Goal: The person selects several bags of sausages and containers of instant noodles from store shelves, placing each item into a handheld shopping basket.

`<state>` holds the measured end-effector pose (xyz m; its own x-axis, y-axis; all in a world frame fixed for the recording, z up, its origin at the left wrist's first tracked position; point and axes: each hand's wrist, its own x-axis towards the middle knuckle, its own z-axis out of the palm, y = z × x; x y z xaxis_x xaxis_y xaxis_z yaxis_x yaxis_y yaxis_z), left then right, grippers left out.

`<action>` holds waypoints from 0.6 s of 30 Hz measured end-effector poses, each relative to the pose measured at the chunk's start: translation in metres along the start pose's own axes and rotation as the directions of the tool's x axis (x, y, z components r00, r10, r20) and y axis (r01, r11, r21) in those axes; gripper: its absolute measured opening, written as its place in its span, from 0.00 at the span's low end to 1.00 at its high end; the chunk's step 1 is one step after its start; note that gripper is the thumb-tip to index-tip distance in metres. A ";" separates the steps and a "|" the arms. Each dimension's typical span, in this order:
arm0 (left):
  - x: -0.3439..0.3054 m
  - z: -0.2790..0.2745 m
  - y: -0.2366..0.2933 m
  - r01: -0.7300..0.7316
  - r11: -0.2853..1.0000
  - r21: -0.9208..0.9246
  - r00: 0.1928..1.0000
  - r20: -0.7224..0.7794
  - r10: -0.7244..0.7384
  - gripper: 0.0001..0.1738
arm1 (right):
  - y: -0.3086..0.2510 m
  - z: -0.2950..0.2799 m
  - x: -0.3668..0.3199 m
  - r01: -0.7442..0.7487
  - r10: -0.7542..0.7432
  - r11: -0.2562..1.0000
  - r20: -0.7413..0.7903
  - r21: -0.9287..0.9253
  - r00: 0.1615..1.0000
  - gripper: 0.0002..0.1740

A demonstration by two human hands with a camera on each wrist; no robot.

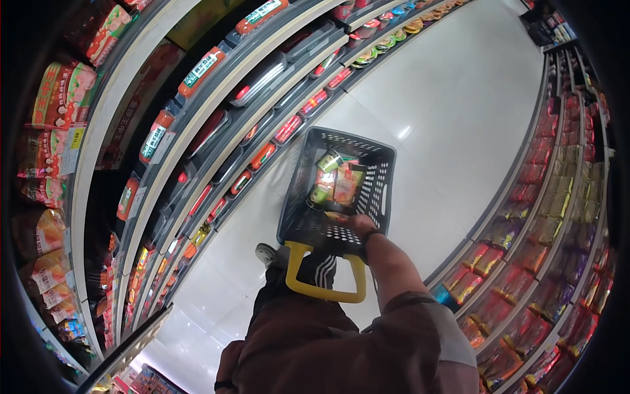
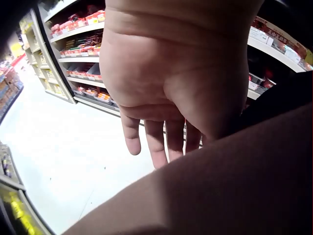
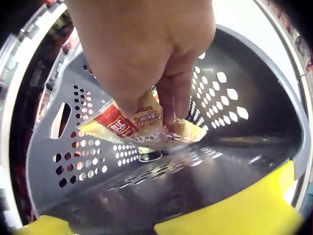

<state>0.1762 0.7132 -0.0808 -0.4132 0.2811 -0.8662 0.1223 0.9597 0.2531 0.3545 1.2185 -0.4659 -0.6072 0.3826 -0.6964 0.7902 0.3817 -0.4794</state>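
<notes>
While a red and yellow packet [image 3: 146, 122] is hanging inside a basket [image 1: 298, 203], the right grip [image 3: 151, 58] is pinching it

As the right grip is pointing down between the gray basket walls, its fingers are holding the packet from above. A green pack [image 1: 329, 159] and an orange pack [image 1: 348, 184] are lying deeper in the basket. Whether the held packet is touching them is not showing clearly. A yellow handle [image 1: 295, 269] is sticking out at the near end, above dark pants [image 1: 323, 270] with white stripes. The left grip [image 2: 161, 73] is hanging beside a brown shirt [image 1: 308, 348], its fingers loose and pointing down. Full shelves [image 1: 262, 56] are standing on the left, more shelves [image 1: 525, 262] are standing on the right, and a pale floor [image 1: 459, 111] is shining between them.
</notes>
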 end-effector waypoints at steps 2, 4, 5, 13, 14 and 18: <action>-0.007 -0.001 0.013 0.045 0.999 0.004 0.999 -0.003 -0.045 0.19 | -0.005 -0.020 -0.007 0.095 -0.088 0.989 0.064 -0.116 0.994 0.18; -0.012 -0.002 0.020 0.121 0.992 0.021 0.993 0.001 -0.121 0.20 | -0.045 -0.061 -0.023 -0.114 0.128 0.987 0.119 -0.117 0.985 0.16; -0.013 -0.002 0.018 0.126 0.992 0.023 0.992 0.003 -0.126 0.20 | -0.036 -0.058 -0.018 -0.152 0.153 0.988 0.003 -0.036 0.988 0.15; 0.019 0.005 -0.025 -0.263 0.947 0.184 0.963 -0.019 0.271 0.17 | -0.027 -0.069 -0.017 -0.126 0.130 0.991 -0.207 0.034 0.970 0.14; 0.021 0.009 -0.027 -0.254 0.952 0.173 0.962 -0.058 0.267 0.17 | -0.029 -0.073 -0.019 -0.104 0.104 0.995 -0.176 0.007 0.979 0.13; 0.039 0.002 -0.016 -0.137 0.968 -0.209 0.974 -0.208 0.093 0.16 | -0.006 -0.072 -0.012 0.075 -0.095 0.988 -0.157 -0.134 0.983 0.09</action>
<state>0.1602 0.7088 -0.1197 -0.5783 0.3628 -0.7307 -0.0142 0.8911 0.4537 0.3510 1.2724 -0.4166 -0.6853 0.4718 -0.5548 0.7246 0.5185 -0.4540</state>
